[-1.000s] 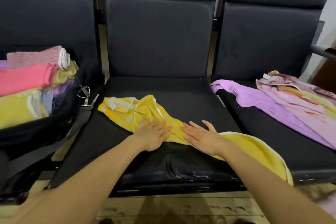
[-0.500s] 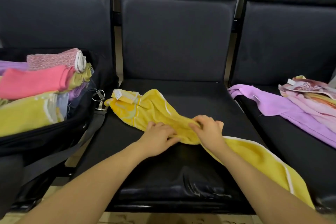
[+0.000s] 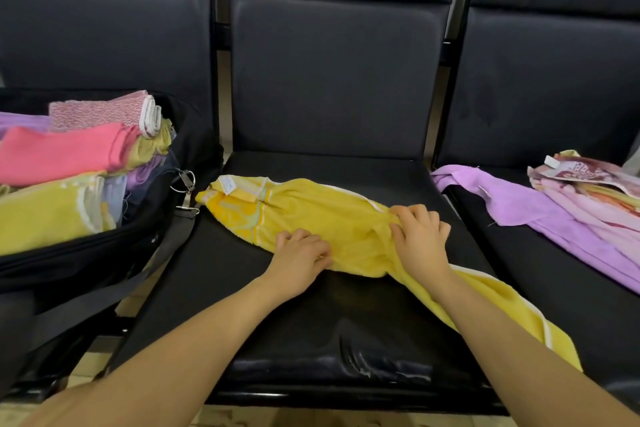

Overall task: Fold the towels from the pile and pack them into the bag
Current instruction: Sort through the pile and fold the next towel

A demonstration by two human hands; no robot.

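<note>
On middle seat [image 3: 346,177]: yellow towel [image 3: 332,218] bunched lengthwise, one end trailing off front edge at right. White tag at its left end, print too small to read. Left hand [image 3: 299,262] curled, pinching near edge of towel; right hand [image 3: 420,239] curled, gripping a bunch of it. Half a second ago same grips, right hand now further right. Black bag [image 3: 104,253] on left seat, holding folded towels [image 3: 65,156]. Pile [image 3: 568,215] of purple and pink towels on right seat.

Both forearms reach forward — left hand [image 3: 301,255] and right hand [image 3: 420,239] curled, each grip pinching cloth.
</note>
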